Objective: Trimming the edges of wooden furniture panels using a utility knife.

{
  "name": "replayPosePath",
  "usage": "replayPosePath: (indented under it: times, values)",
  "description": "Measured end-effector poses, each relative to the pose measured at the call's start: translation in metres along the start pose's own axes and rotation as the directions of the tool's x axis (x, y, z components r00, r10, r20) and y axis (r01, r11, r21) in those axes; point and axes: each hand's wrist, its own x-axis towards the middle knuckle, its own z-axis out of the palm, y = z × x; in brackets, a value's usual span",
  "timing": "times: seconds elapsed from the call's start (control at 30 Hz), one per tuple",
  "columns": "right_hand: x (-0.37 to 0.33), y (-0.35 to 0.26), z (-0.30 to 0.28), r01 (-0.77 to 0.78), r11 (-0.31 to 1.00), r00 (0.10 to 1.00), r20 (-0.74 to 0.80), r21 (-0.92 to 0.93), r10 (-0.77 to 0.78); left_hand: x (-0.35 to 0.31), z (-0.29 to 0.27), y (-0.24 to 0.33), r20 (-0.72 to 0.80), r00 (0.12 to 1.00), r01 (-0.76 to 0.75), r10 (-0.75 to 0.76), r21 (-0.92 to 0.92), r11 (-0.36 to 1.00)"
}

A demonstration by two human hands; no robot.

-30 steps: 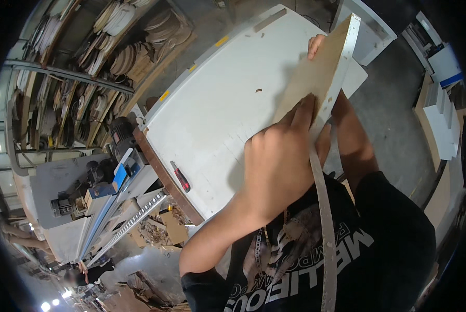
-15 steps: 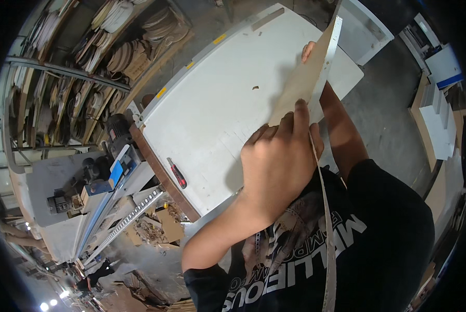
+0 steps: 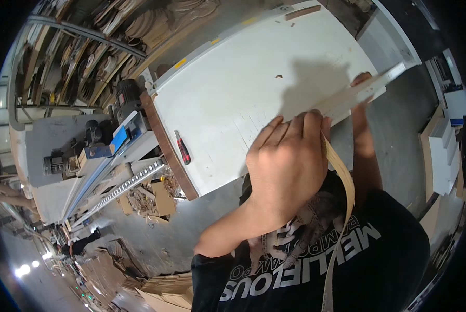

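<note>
My left hand (image 3: 290,161) is wrapped over the near end of a narrow light-coloured board (image 3: 347,101), its fingertips at the edge. From beside this hand a thin, flexible edging strip (image 3: 349,184) curls down in front of my shirt; its upper end is hidden by the fingers. My right hand (image 3: 362,79) grips the board farther along, fingers showing past its far side and the palm hidden behind it. The board is held tilted above the right part of a white worktable (image 3: 217,104). A red and black utility knife (image 3: 182,151) lies near the table's left end.
Small brown scraps (image 3: 278,76) and a brown strip (image 3: 303,13) lie on the table. A machine with motors (image 3: 126,93) stands left, below shelves of stacked offcuts (image 3: 87,57). White panels (image 3: 443,145) lean at the right. Cardboard and debris (image 3: 149,197) cover floor at lower left.
The board has swung right and tipped from steeply raised to flatter, both hands moving with it. The hanging strip now bows outward more. The whole view has shifted slightly.
</note>
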Motion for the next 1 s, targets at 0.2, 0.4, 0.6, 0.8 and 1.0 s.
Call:
replayPosePath:
  times: [0.2,0.4,0.6,0.8,1.0]
  values:
    - [0.017,-0.156,0.143,0.444,0.317,0.82,0.238,-0.838,-0.52,-0.015,0.009,-0.004,0.008,0.998,0.064,-0.064,-0.123,0.99]
    - [0.001,-0.26,0.291,0.77,0.373,0.533,0.843,-0.518,0.072,-0.024,0.007,-0.006,0.008,0.999,0.053,-0.052,-0.166,0.985]
    - [-0.009,-0.245,0.297,0.756,0.363,0.457,0.835,-0.546,0.306,-0.029,0.005,-0.026,-0.122,0.992,-0.006,-0.017,-0.182,0.983]
    - [-0.016,-0.24,0.319,0.774,0.386,0.441,0.865,-0.502,0.241,-0.047,-0.003,-0.05,-0.341,0.94,-0.089,0.033,-0.151,0.984]
    - [-0.012,-0.239,0.335,0.78,0.391,0.407,0.87,-0.489,0.278,-0.074,-0.051,-0.081,-0.469,0.877,0.013,-0.108,-0.201,0.979]
